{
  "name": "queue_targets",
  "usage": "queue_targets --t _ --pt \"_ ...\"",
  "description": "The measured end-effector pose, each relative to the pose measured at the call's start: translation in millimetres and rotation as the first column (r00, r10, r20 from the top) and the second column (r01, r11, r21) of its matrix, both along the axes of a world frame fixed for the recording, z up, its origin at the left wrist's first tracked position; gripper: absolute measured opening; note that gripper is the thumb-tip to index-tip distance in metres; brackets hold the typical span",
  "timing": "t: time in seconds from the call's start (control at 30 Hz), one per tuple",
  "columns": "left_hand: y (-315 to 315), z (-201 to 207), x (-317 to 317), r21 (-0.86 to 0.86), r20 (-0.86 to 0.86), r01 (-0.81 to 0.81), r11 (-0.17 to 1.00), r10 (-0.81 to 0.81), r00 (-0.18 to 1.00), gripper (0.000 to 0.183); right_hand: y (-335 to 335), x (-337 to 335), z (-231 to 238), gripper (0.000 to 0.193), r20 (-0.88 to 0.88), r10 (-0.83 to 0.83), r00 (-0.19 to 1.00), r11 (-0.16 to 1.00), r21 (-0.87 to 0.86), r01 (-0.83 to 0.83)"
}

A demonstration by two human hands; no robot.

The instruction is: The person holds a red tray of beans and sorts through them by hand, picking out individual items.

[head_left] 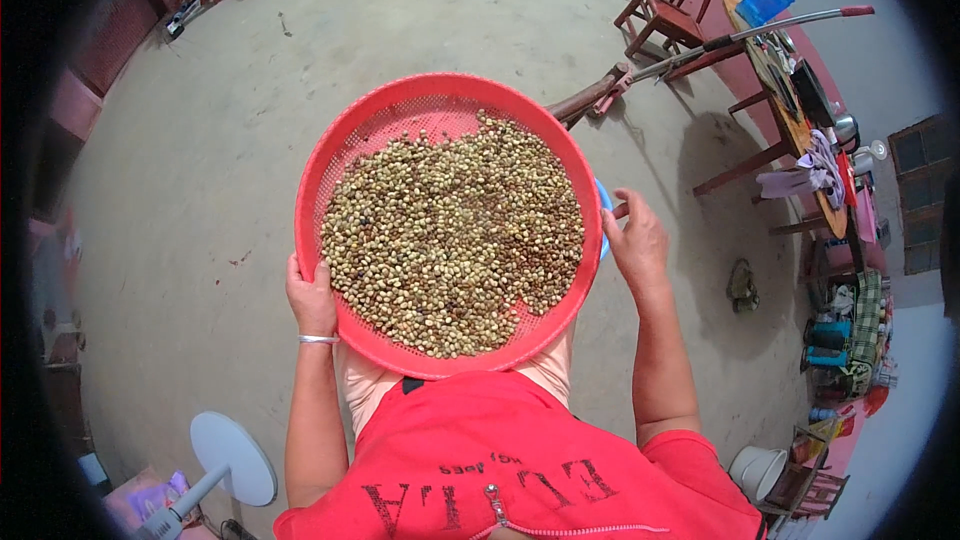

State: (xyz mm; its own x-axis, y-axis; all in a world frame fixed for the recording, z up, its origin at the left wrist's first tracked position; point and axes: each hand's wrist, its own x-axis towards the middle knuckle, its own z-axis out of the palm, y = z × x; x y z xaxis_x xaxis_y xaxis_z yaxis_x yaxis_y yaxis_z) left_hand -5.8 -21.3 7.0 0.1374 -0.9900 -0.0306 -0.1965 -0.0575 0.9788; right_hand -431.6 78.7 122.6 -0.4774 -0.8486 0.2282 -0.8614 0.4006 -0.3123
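A round red mesh plastic tray (449,370) is in front of my body, above my thighs. Small bean-like seeds (450,230), pale green, tan and brown, cover most of its bottom; bare mesh shows along the far left. My left hand (313,297) is closed on the tray's left rim, thumb on top and fingers partly hidden beneath. Beside the right rim is my right hand (640,240), its fingers bent and apart with nothing visible in them. Its thumb is close to a blue rim (604,220) that peeks out from under the tray; whether they touch is unclear.
At the right stands a wooden table (835,210) with a blue bottle (768,0) and other items. A wooden chair (670,5) is beyond it. A white round-topped stand (235,458) is near left, a white bucket (757,472) near right. Grey concrete floor (200,190) surrounds me.
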Motion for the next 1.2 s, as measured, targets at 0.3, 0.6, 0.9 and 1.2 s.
queue_targets --t 0.3,0.6,0.9,1.2 --pt "-2 -5 0 -0.026 -0.103 0.014 1.000 -0.017 0.995 0.025 -15 99 -63 0.016 0.266 0.354 0.897 0.929 0.011 -0.370" --pt "0 -4 0 -0.002 -0.014 -0.002 1.000 0.002 1.000 0.033 -21 107 -70 0.013 0.238 0.363 0.901 0.902 0.152 -0.403" --pt "0 4 -4 -0.002 0.010 -0.013 1.000 0.013 1.000 0.027 -6 2 -11 0.022 0.084 -0.005 0.996 1.000 -0.028 0.007" --pt "-1 2 -2 0.012 -0.059 -0.008 1.000 0.009 0.998 0.025 -7 80 -52 0.020 0.266 0.406 0.874 0.906 0.004 -0.422"
